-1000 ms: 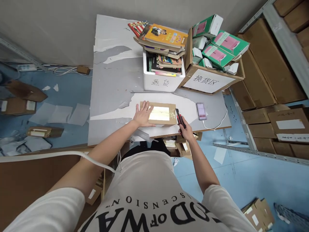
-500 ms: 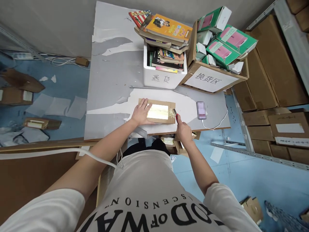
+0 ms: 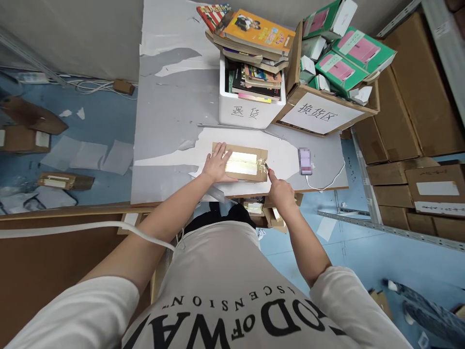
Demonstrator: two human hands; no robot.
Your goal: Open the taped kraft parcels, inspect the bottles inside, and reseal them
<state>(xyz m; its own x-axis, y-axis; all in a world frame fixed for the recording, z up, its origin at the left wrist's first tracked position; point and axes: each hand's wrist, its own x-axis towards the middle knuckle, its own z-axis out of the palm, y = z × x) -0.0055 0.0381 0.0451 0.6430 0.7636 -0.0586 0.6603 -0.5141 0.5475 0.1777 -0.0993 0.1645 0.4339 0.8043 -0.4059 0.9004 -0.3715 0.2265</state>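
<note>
A small taped cardboard box (image 3: 261, 169) with a shiny white label lies flat on the table in front of me. My left hand (image 3: 217, 167) is spread over its left end, fingers apart and pressing on the cardboard. In my right hand (image 3: 281, 191) is a red-handled utility knife (image 3: 268, 169), gripped with the fingers wrapped round it. The knife's dark tip meets the right end of the box, at the clear tape. Most of the handle is hidden inside my fist.
Behind the box stand a white bin (image 3: 247, 112) heaped with books and an open carton (image 3: 337, 127) of green boxes. A phone (image 3: 305, 161) on a white cable lies to the right. Shelved cartons (image 3: 432, 189) line the right side; a person's legs (image 3: 428, 305) show at lower right.
The knife has shifted slightly down along the box's right end. My left hand stays on the box. At lower right, a person's legs have come further into view.
</note>
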